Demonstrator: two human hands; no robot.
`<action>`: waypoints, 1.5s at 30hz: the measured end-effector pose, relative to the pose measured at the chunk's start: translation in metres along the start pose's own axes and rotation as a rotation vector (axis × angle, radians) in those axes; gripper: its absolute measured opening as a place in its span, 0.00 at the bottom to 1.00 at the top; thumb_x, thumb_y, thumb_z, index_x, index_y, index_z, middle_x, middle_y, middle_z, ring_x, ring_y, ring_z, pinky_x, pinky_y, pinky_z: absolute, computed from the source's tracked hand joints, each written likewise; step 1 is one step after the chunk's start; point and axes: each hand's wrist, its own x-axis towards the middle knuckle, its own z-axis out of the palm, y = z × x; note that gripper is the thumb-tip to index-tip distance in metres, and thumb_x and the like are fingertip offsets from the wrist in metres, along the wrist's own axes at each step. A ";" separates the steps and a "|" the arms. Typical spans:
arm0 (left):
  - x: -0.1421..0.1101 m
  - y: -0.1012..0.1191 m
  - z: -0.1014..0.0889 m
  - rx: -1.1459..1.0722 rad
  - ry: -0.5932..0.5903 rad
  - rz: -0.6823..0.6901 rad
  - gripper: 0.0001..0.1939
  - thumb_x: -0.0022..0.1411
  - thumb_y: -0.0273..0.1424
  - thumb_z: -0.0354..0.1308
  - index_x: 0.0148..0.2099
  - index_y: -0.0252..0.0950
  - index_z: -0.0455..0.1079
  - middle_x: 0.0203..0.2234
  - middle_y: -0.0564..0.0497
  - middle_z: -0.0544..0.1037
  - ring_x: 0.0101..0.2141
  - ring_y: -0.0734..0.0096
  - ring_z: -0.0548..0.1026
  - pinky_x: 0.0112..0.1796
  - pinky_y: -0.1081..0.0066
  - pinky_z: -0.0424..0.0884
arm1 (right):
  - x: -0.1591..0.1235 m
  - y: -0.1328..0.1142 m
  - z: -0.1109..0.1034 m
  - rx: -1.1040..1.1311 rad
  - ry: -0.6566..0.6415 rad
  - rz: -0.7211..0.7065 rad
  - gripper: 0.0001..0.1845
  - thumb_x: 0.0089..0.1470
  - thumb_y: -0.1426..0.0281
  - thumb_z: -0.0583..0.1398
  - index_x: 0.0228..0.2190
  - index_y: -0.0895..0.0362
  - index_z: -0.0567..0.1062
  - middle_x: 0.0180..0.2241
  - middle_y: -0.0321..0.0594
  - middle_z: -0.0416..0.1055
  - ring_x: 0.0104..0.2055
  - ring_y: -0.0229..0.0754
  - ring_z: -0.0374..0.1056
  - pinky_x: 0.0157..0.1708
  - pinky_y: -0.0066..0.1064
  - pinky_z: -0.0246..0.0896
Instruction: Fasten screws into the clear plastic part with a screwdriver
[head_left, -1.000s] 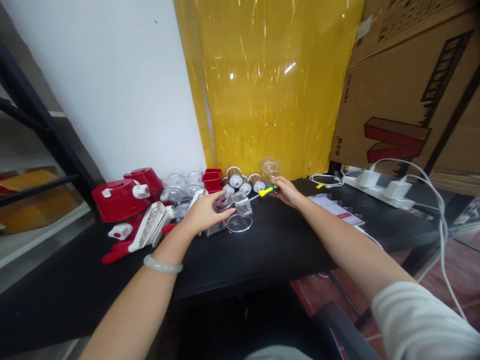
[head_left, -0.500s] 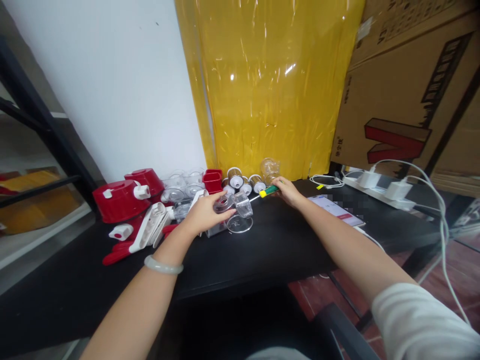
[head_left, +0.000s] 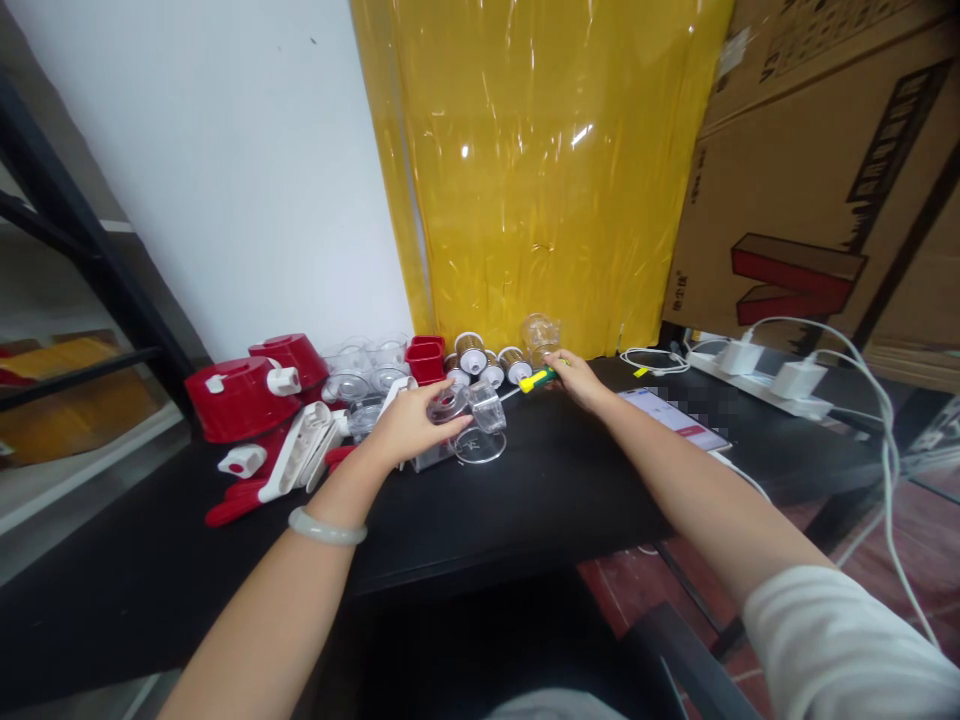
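My left hand (head_left: 412, 425) is closed around a clear plastic part (head_left: 487, 408), thumb on the near side and fingers on the far side. Below that part, a clear round rim (head_left: 481, 447) rests against the table. To the right, my right hand (head_left: 576, 380) grips a screwdriver with a yellow and green handle (head_left: 538, 380). Its thin shaft (head_left: 511, 394) points left toward the clear part; the tip is hidden. Behind both hands lie several white-capped cylinders (head_left: 471, 352). A clear plastic cup (head_left: 541, 335) stands just beyond my right hand.
Red housings (head_left: 240, 400), white-and-red handles (head_left: 296, 455), clear cups (head_left: 352, 375) and a red container (head_left: 425, 358) crowd the left of the black table (head_left: 525, 520). A tablet (head_left: 671, 418), a power strip (head_left: 757, 385) with white cables and a large carton (head_left: 810, 190) are at right.
The screwdriver handle has turned slightly in my right hand, showing more yellow. My left hand and the clear part stay nearly still.
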 end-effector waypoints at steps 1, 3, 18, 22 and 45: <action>0.000 0.000 0.000 -0.001 -0.001 0.001 0.39 0.55 0.52 0.63 0.63 0.36 0.68 0.49 0.42 0.80 0.48 0.52 0.78 0.51 0.58 0.71 | -0.001 -0.001 0.001 0.050 -0.017 0.007 0.16 0.43 0.60 0.66 0.27 0.54 0.67 0.23 0.31 0.64 0.22 0.33 0.61 0.24 0.28 0.65; 0.000 0.000 0.000 -0.002 -0.001 0.001 0.39 0.55 0.52 0.63 0.63 0.36 0.68 0.49 0.42 0.80 0.47 0.52 0.78 0.51 0.58 0.71 | -0.003 -0.002 0.001 0.141 -0.072 0.019 0.13 0.43 0.63 0.64 0.28 0.54 0.67 0.24 0.30 0.64 0.22 0.32 0.60 0.25 0.28 0.66; 0.000 0.000 0.000 0.016 0.005 -0.001 0.38 0.55 0.51 0.62 0.62 0.36 0.68 0.48 0.43 0.80 0.47 0.52 0.78 0.51 0.58 0.72 | -0.003 -0.002 0.001 0.081 -0.034 0.009 0.12 0.43 0.62 0.64 0.26 0.54 0.67 0.23 0.31 0.63 0.22 0.33 0.59 0.25 0.28 0.65; 0.000 -0.001 0.000 0.019 0.007 -0.001 0.38 0.55 0.52 0.63 0.63 0.36 0.68 0.49 0.43 0.80 0.48 0.52 0.78 0.51 0.58 0.71 | -0.003 -0.003 0.000 0.163 -0.084 -0.002 0.11 0.44 0.61 0.62 0.27 0.53 0.67 0.23 0.32 0.63 0.22 0.34 0.60 0.25 0.29 0.64; 0.000 0.002 -0.001 0.008 -0.005 -0.007 0.39 0.55 0.53 0.62 0.63 0.34 0.68 0.49 0.42 0.80 0.47 0.52 0.78 0.51 0.58 0.71 | 0.001 0.002 -0.002 -0.076 -0.017 -0.014 0.22 0.48 0.50 0.64 0.24 0.54 0.66 0.14 0.28 0.56 0.15 0.32 0.54 0.20 0.29 0.61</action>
